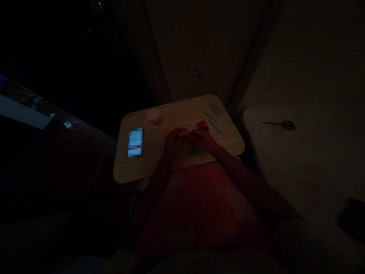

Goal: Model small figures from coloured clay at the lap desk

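My left hand (172, 140) is over the small wooden table, its fingers curled around a pink lump of modelling clay (181, 133). Close beside it, my right hand (201, 138) has bent fingers pointing toward the left one; in the dark I cannot make out whether they grip anything. Just beyond the right hand lie a red clay piece (201, 123) and a purple one (203, 128). Green clay (193, 151) sits between my wrists, and yellow clay (170, 129) is partly behind the left hand. Several thin teal modelling tools (215, 126) rest at the far right.
A lidded tub (154, 117) stands at the table's back left, with a lit phone (135, 143) nearer me. Scissors (286, 125) lie on the pale surface to the right. A cable runs from the wall socket (199, 68) behind the table. Red patterned fabric (199, 198) covers my lap.
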Demonstrator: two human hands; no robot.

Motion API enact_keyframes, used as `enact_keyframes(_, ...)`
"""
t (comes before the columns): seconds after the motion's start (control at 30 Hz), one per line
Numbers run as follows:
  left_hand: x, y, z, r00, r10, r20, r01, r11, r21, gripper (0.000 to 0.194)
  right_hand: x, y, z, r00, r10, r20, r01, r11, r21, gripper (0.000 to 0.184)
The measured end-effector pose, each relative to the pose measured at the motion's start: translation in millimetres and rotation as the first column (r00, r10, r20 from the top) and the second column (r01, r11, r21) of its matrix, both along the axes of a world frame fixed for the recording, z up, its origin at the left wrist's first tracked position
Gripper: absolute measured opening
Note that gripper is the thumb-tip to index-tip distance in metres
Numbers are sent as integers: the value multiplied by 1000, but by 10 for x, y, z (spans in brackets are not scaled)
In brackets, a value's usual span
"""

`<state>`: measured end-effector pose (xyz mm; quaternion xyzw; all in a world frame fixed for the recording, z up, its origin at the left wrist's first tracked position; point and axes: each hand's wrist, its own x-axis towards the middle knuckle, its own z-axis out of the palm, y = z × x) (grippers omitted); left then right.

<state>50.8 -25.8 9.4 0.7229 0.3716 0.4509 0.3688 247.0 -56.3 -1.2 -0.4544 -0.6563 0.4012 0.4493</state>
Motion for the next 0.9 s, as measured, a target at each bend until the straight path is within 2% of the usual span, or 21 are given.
enact_keyframes(0.2,12,4,-15,997,-34,68,40,996,-86,50,6,-4,23,1000,10,17,-10,1000,7,32)
enact_keyframes(0.5,4,-2,-18,1000,-23,-8,24,999,27,47,1,-3,25,1000,-2,13,2,1000,14,32)
enact_keyframes(0.7,10,3,-32,1000,30,0,-30,999,-36,46,9,0,22,1000,25,-4,-25,1000,3,30)
enact_keyframes(0.9,6,-22,26,999,40,-8,-41,998,-44,44,6,-11,28,1000,9,10,-9,1000,2,33)
